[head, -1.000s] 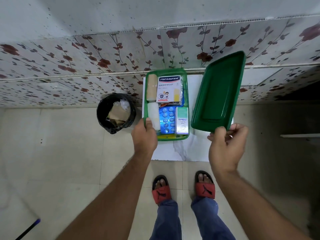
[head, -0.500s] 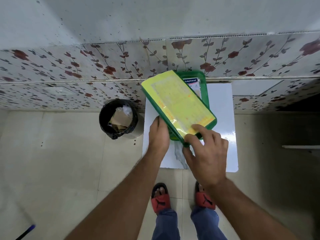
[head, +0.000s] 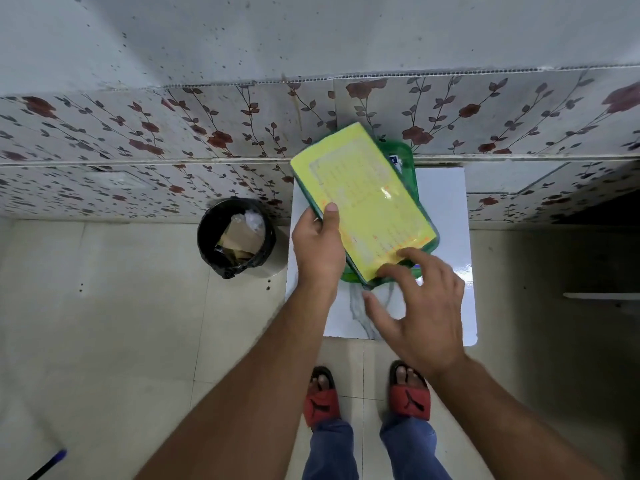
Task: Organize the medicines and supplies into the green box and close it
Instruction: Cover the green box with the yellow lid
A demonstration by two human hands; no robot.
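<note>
The green lid (head: 367,199), with a yellow label on its top face, lies askew over the green box (head: 409,168). The box's far right rim and a bit of a white and blue packet show past the lid. The other contents are hidden. My left hand (head: 318,247) grips the lid's left edge with the thumb on top of the label. My right hand (head: 422,313) has its fingers spread. Its fingertips rest on the lid's near corner and the thumb hangs free below it.
The box stands on a small white table (head: 446,216) against a flower-patterned wall. A black bin (head: 235,237) holding cardboard and paper stands on the floor to the left. My feet in red sandals (head: 408,396) are below the table. A blue-tipped stick (head: 48,465) lies at the lower left.
The lid came from the right, flipped label-up, onto the box. My left hand moved from the box's corner to the lid's left edge. My right hand loosened to fingertips on the near corner.
</note>
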